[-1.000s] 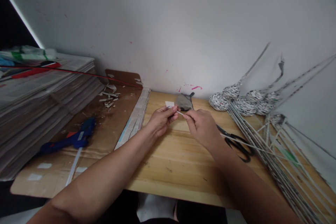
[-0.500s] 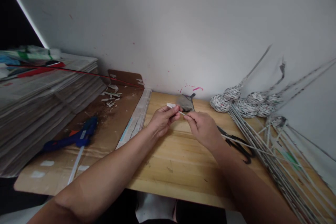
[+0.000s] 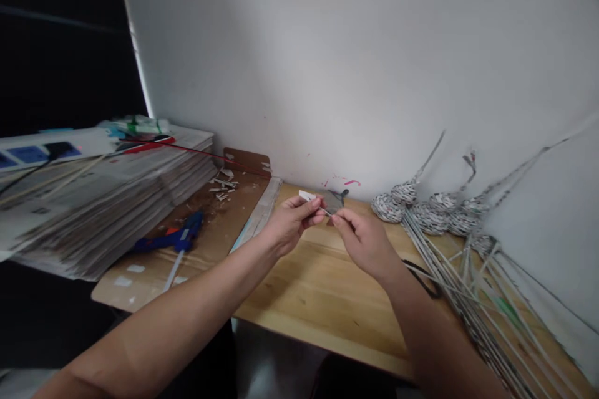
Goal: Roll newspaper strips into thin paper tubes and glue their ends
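Above the middle of the wooden table (image 3: 299, 287), my two hands are close together on one thin rolled paper stick (image 3: 327, 212). My left hand (image 3: 297, 218) pinches it near a flat white paper end (image 3: 306, 196) that sticks out past the thumb. The fingers of my right hand (image 3: 362, 240) are closed round the stick a little further right, and its far part seems to run on behind my wrist. A greyish cloth-like thing (image 3: 333, 201) with a dark handle lies behind the hands, partly hidden.
Woven newspaper balls (image 3: 430, 218) stand by the wall at right, beside a bundle of paper sticks (image 3: 449, 287). Black scissor handles (image 3: 425, 283) show near my right forearm. At left are a blue glue gun (image 3: 173, 237) on cardboard (image 3: 140, 290), paper scraps (image 3: 223, 186) and a newspaper stack (image 3: 154, 199).
My view has turned left and up, bringing a white power strip into sight on the newspaper stack. Both hands still hold the stick, with little change in their grip.
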Available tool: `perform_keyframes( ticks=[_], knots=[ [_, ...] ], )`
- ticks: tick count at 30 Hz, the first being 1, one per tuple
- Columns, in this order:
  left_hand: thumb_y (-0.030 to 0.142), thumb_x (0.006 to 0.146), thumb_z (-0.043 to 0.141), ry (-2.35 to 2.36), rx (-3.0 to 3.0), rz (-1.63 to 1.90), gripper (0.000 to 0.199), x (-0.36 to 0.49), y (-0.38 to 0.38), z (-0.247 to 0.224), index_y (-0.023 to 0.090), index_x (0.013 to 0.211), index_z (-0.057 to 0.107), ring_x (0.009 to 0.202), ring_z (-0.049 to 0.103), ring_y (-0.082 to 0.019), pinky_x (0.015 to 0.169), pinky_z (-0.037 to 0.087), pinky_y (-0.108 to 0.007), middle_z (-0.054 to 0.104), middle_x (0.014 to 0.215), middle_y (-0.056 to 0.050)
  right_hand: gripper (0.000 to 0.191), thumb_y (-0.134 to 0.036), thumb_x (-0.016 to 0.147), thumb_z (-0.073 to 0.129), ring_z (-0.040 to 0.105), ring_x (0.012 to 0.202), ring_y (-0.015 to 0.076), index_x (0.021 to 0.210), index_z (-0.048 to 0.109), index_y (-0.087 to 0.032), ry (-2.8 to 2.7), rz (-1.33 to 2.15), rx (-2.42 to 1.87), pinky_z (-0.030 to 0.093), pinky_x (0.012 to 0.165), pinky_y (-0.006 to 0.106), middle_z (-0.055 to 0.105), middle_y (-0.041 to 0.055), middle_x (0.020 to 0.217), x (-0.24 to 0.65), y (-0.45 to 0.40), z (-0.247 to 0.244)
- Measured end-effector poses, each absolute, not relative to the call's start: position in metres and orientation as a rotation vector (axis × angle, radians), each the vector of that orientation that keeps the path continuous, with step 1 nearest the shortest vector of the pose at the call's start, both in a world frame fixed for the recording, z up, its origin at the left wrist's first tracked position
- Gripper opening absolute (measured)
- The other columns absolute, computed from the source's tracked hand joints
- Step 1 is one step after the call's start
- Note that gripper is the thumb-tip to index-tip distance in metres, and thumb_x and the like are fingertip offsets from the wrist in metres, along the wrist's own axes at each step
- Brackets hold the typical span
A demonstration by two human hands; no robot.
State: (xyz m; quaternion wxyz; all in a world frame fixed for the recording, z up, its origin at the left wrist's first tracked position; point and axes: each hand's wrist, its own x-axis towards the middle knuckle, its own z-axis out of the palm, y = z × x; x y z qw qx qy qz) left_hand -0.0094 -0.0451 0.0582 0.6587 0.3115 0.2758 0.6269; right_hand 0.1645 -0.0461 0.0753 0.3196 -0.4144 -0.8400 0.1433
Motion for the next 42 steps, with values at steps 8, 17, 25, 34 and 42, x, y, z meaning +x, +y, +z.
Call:
perform_keyframes(
  ticks=[8, 17, 25, 34, 42],
  knots=[
    [0.021, 0.07, 0.081, 0.606, 0.716, 1.48, 0.022, -0.035, -0.126, 0.059, 0.01, 0.088, 0.073, 0.065, 0.066, -0.008, 0.064, 0.056, -0.016, 0.072, 0.088, -0.008, 0.041, -0.049, 0.095, 0.041, 0.036, 0.049, 0.0094, 0.087, 0.064, -0.017, -2.204, 1.349, -0.985, 0.03, 0.046, 0.022, 0.042, -0.004, 0.058, 0.152, -0.089, 0.098],
    [0.023, 0.07, 0.081, 0.72, 0.567, 1.634, 0.023, -0.075, -0.182, 0.045, 0.009, 0.086, 0.074, 0.064, 0.066, -0.008, 0.066, 0.055, -0.017, 0.072, 0.083, -0.007, 0.025, -0.036, 0.091, 0.056, 0.062, 0.081, 0.017, 0.11, 0.064, -0.023, -2.218, 0.906, -0.86, 0.047, 0.068, 0.029, 0.069, 0.0051, 0.095, 0.085, -0.136, 0.088],
    [0.026, 0.071, 0.08, 0.724, 0.554, 1.699, 0.023, -0.102, -0.211, 0.03, 0.012, 0.088, 0.074, 0.068, 0.064, -0.009, 0.068, 0.053, -0.019, 0.071, 0.083, -0.006, 0.015, -0.028, 0.086, 0.063, 0.061, 0.093, 0.0196, 0.099, 0.069, -0.025, -2.241, 0.572, -0.712, 0.046, 0.077, 0.032, 0.07, 0.0045, 0.1, 0.025, -0.155, 0.09],
    [0.024, 0.075, 0.077, 0.728, 0.509, 1.747, 0.018, -0.119, -0.225, 0.015, 0.013, 0.084, 0.066, 0.062, 0.062, -0.008, 0.066, 0.055, -0.021, 0.066, 0.074, -0.001, 0.011, -0.021, 0.089, 0.056, 0.059, 0.082, 0.0174, 0.082, 0.064, -0.021, -2.397, 0.459, -0.659, 0.043, 0.074, 0.03, 0.066, 0.0033, 0.083, -0.011, -0.16, 0.084],
    [0.02, 0.073, 0.078, 0.721, 0.362, 1.736, 0.02, -0.134, -0.236, 0.006, 0.012, 0.083, 0.063, 0.062, 0.065, -0.008, 0.063, 0.055, -0.017, 0.066, 0.069, -0.001, 0.01, -0.025, 0.087, 0.057, 0.059, 0.074, 0.0143, 0.081, 0.063, -0.02, -2.347, 0.846, -0.747, 0.044, 0.067, 0.027, 0.066, 0.0021, 0.08, -0.03, -0.16, 0.077]
  ],
)
